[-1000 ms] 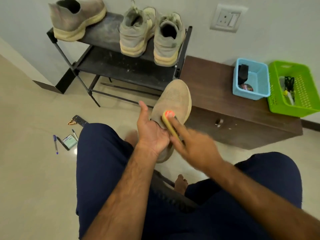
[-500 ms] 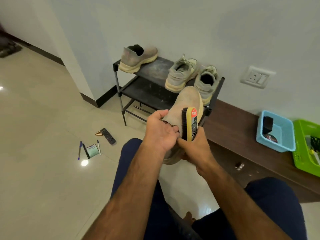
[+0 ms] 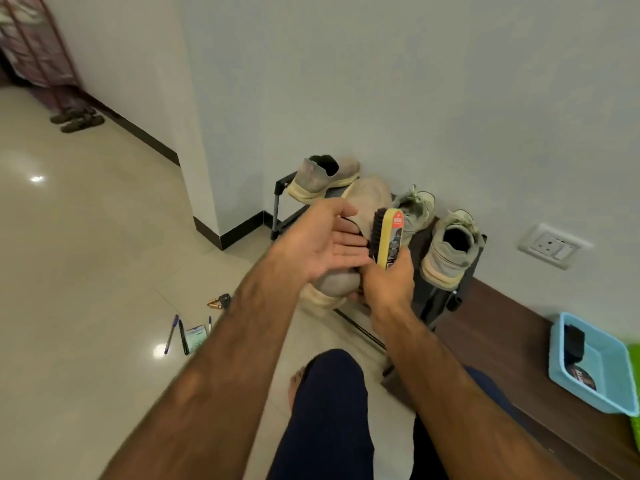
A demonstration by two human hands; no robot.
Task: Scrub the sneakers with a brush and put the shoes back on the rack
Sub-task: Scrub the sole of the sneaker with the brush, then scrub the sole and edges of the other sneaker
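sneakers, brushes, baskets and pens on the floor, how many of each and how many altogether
sneakers: 4, namely the held sneaker, plus the slip-on sneaker and two laced sneakers on the rack
brush: 1
baskets: 2, namely the blue basket and the green basket, which is only partly in frame
pens: 3
total: 10

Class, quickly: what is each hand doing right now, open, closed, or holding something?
Left hand: open, fingers straight, in front of the beige fabric sneaker.
Right hand: grips the yellow-backed, black-bristled shoe brush.
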